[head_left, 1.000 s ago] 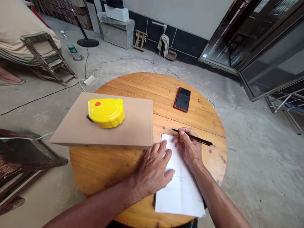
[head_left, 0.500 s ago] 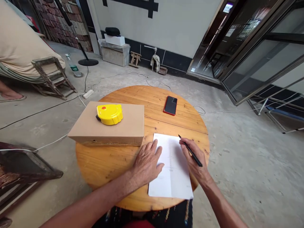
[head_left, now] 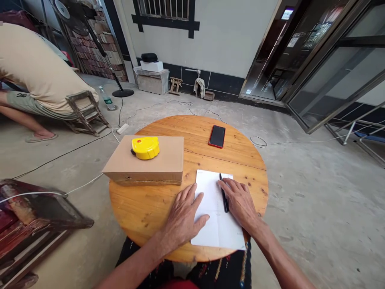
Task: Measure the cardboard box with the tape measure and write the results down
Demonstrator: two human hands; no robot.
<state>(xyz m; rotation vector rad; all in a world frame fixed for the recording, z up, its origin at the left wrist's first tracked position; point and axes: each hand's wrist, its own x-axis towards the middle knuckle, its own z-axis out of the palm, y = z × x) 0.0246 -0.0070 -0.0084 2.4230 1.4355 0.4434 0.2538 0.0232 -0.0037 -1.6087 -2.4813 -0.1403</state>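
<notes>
A sheet of white paper (head_left: 208,224) with a fold line and faint writing lies near the front edge of the round wooden table. My left hand (head_left: 185,214) rests on its left edge, fingers spread and flat, holding nothing. On the paper's right side is a black pen (head_left: 224,200), lying almost flat and pointing away from me. My right hand (head_left: 240,200) is over the paper's right edge, its fingertips closed at the pen's far part; the thumb is hidden.
A yellow tape measure (head_left: 146,148) sits on a brown cardboard box (head_left: 168,156) at the table's (head_left: 144,212) left. A phone (head_left: 217,136) lies towards the back. Left on the floor are a wooden stool (head_left: 87,114), a bottle (head_left: 107,99) and a seated person (head_left: 45,76).
My right hand has shifted left and turned palm down. The pen has gone from a slanted writing hold to lying along the paper. My left hand stays on the sheet. The view has tilted up.
</notes>
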